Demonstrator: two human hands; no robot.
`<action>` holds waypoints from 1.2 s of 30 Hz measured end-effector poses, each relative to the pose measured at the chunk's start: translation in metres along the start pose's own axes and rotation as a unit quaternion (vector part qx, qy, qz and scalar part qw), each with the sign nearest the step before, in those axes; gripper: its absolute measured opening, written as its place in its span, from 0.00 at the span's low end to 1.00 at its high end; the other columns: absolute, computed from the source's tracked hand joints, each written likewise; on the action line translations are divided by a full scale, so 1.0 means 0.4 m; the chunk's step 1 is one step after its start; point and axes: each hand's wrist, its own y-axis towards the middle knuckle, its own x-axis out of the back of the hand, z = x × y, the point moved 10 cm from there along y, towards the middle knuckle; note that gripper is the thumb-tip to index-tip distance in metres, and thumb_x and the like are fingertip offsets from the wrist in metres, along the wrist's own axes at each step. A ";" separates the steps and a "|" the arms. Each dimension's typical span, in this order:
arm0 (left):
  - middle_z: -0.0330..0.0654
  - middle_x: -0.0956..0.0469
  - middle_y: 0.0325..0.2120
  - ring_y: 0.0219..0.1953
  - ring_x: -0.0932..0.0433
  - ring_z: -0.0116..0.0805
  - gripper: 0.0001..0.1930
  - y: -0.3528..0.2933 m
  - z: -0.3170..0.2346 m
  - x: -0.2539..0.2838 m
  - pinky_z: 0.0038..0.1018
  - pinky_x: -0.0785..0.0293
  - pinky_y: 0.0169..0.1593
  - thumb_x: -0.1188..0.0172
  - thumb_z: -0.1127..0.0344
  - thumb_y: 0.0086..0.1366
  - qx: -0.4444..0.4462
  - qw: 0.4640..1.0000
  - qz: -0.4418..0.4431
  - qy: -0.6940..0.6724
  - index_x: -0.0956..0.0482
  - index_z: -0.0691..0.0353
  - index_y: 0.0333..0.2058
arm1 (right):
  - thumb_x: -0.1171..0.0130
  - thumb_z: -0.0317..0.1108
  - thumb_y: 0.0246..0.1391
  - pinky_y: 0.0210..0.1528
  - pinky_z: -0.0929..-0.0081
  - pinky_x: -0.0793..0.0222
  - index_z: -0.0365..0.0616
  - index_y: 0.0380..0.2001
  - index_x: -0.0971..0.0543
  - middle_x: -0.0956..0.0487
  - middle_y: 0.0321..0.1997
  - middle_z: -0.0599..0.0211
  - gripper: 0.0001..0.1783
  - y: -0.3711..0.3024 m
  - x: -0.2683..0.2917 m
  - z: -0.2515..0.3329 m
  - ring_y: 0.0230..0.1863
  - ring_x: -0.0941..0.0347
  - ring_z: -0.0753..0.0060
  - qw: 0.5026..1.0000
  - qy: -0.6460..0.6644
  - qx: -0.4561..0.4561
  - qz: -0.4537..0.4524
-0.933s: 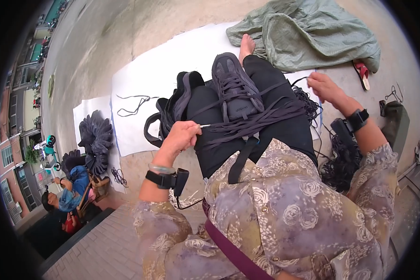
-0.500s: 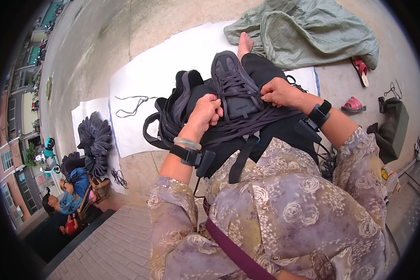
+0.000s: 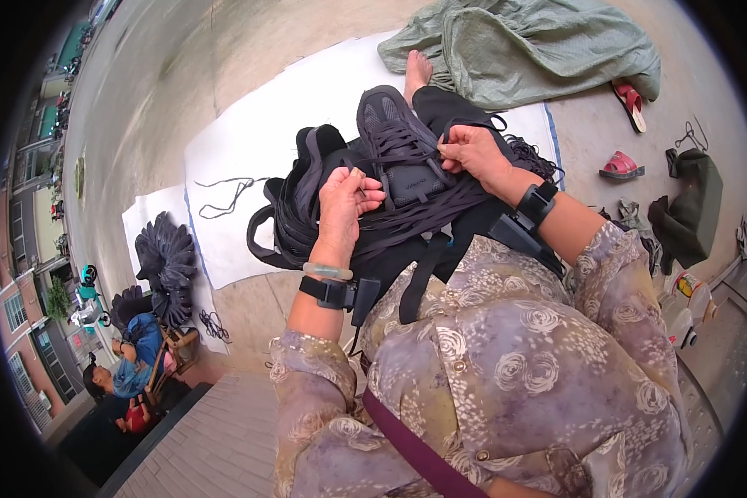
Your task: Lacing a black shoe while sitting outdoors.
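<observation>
A dark grey sneaker upper (image 3: pixel 394 137) lies over my lap, its toe pointing away and its front rows crossed with laces. My right hand (image 3: pixel 471 156) is closed at its right edge, thumb and forefinger pinching a dark shoelace. To the left of the tongue (image 3: pixel 408 184), my left hand (image 3: pixel 346 203) pinches what looks like a dark lace end; the other fingers are curled. Long loose laces (image 3: pixel 448 212) drape across my lap below the tongue. Beside my left hand, more dark uppers (image 3: pixel 300 195) are stacked against my leg.
A white sheet (image 3: pixel 249 149) lies under my legs, with a loose black cord (image 3: pixel 232 195). A green woven sack (image 3: pixel 515 58) lies beyond my bare foot. Pink sandals (image 3: pixel 621 165) and a dark bag (image 3: pixel 695 212) are right. Further left, a person (image 3: pixel 137 361) sits near fanned dark uppers (image 3: pixel 168 266).
My left hand has drawn slightly away from the upper's left edge. My right hand stays pinched at the right edge, now a little higher. The whole view has shifted slightly.
</observation>
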 end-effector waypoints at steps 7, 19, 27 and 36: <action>0.33 0.27 0.21 0.19 0.29 0.21 0.07 0.000 -0.017 0.018 0.16 0.30 0.25 0.46 0.64 0.62 -0.051 0.996 -0.062 -0.035 0.27 0.60 0.29 | 0.43 0.29 0.51 0.21 0.90 0.40 0.44 0.26 0.25 0.28 0.20 0.78 0.02 -0.002 0.003 -0.008 0.20 0.34 0.88 0.999 0.030 -0.007 -0.032; 0.34 0.32 0.14 0.11 0.35 0.20 0.07 0.004 0.011 0.023 0.15 0.42 0.13 0.49 0.66 0.63 -0.036 0.996 -0.065 -0.040 0.32 0.59 0.27 | 0.43 0.29 0.50 0.21 0.85 0.40 0.39 0.24 0.26 0.30 0.18 0.77 0.06 0.042 0.006 -0.011 0.19 0.38 0.86 0.994 -0.059 0.076 -0.050; 0.37 0.28 0.17 0.13 0.30 0.23 0.04 0.002 0.015 0.028 0.14 0.37 0.15 0.49 0.70 0.63 -0.053 0.996 -0.076 -0.014 0.28 0.63 0.33 | 0.40 0.34 0.43 0.31 0.66 0.34 0.37 0.22 0.25 0.25 0.22 0.53 0.10 0.009 -0.007 0.046 0.27 0.27 0.53 0.959 -0.244 0.129 -0.065; 0.39 0.29 0.14 0.15 0.29 0.24 0.09 -0.047 -0.098 -0.047 0.20 0.35 0.20 0.48 0.76 0.56 -0.257 0.930 -0.066 0.256 0.23 0.64 0.36 | 0.41 0.34 0.43 0.30 0.68 0.35 0.37 0.20 0.26 0.25 0.21 0.56 0.10 0.031 -0.038 0.053 0.24 0.29 0.59 0.942 -0.307 0.132 0.000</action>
